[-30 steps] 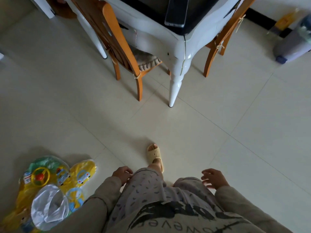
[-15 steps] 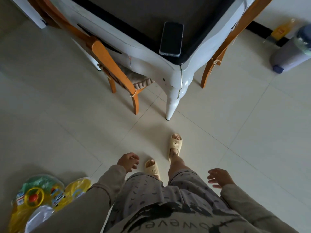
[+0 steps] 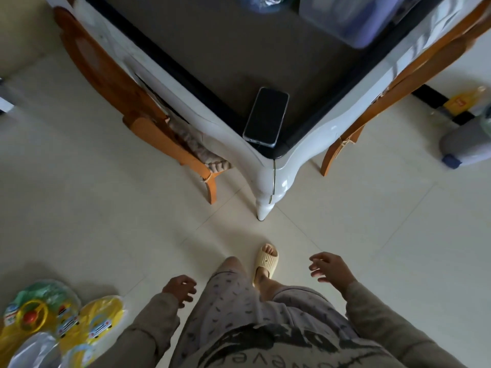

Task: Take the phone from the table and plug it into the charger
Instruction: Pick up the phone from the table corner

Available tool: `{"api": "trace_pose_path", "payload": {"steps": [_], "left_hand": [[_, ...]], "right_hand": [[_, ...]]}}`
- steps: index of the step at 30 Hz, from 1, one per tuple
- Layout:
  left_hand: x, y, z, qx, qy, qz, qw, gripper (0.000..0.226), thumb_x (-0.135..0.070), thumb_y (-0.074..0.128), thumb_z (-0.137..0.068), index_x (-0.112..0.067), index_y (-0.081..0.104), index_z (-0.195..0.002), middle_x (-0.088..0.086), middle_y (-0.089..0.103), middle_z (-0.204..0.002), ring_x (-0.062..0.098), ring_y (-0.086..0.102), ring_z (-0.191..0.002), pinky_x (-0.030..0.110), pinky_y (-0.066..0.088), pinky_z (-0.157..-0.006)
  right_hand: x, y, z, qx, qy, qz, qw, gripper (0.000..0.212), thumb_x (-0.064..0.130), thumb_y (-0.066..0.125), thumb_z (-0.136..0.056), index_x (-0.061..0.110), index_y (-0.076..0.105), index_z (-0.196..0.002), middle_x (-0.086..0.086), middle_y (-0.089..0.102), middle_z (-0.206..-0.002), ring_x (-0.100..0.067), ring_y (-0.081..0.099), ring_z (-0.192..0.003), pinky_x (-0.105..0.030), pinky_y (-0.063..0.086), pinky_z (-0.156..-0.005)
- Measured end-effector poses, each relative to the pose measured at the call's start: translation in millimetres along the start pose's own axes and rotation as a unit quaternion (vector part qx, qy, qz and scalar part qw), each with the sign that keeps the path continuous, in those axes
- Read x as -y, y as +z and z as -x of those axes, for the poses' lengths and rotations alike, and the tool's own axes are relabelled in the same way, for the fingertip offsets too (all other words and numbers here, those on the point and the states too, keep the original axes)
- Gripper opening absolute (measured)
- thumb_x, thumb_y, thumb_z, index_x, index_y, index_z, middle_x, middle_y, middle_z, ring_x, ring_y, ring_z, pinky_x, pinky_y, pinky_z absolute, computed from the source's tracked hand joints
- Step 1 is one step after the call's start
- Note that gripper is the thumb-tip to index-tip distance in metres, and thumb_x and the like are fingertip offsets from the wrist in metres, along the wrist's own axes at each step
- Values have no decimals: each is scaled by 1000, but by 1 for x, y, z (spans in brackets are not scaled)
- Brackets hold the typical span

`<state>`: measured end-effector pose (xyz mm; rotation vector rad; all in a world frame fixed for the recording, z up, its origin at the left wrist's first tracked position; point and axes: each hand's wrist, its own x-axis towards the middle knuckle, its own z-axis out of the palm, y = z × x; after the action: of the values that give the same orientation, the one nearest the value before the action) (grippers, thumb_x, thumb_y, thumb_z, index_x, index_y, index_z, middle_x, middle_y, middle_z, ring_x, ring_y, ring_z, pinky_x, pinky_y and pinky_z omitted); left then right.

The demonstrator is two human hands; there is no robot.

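A black phone (image 3: 265,116) lies screen up on the near corner of a dark-topped table with a white rim (image 3: 300,152). My left hand (image 3: 180,289) hangs low beside my left thigh, fingers loosely curled and holding nothing. My right hand (image 3: 330,269) is out to the right at hip height, fingers spread, empty. Both hands are well below and short of the phone. No charger is in view.
Orange wooden chairs stand at the table's left (image 3: 159,134) and right (image 3: 372,112) sides. A yellow inflatable toy (image 3: 61,322) lies on the tiled floor at lower left. A grey bin (image 3: 465,144) stands far right. Plastic containers (image 3: 358,19) sit on the table's far part.
I have walked closer to the table, so the phone and table corner now sit nearer and lower in view. My right hand has lifted a little and spread.
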<state>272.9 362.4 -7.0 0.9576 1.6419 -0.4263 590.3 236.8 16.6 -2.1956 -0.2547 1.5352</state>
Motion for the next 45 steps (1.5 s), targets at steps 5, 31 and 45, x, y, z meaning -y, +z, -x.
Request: {"api": "trace_pose_path", "payload": {"steps": [5,31,45], "left_hand": [[-37,9,4,-7,29,3,1000,30,-2,44,-90,-17,51,-64,4,56,-64,16,50,-50,21,32,-47],[-373,6,23,-263,317,-254,875,77,-39,68,-75,-11,31,-136,18,47,-137,35,40,-130,52,25,-113],[-331,1,52,-219,402,-36,888,45,-21,59,-86,4,51,-122,23,58,-125,34,53,-118,40,45,-101]], "right_hand": [[9,-12,-11,2,5,27,1000,24,-1,42,-92,-10,58,-108,-11,57,-73,-19,53,-60,-26,40,-55],[-3,-54,-10,-13,98,40,994,12,-2,46,-89,2,55,-82,-10,56,-64,-19,49,-52,-23,34,-50],[13,-38,-42,20,84,88,992,12,3,47,-88,8,55,-81,-4,57,-61,-15,52,-52,-22,37,-48]]}}
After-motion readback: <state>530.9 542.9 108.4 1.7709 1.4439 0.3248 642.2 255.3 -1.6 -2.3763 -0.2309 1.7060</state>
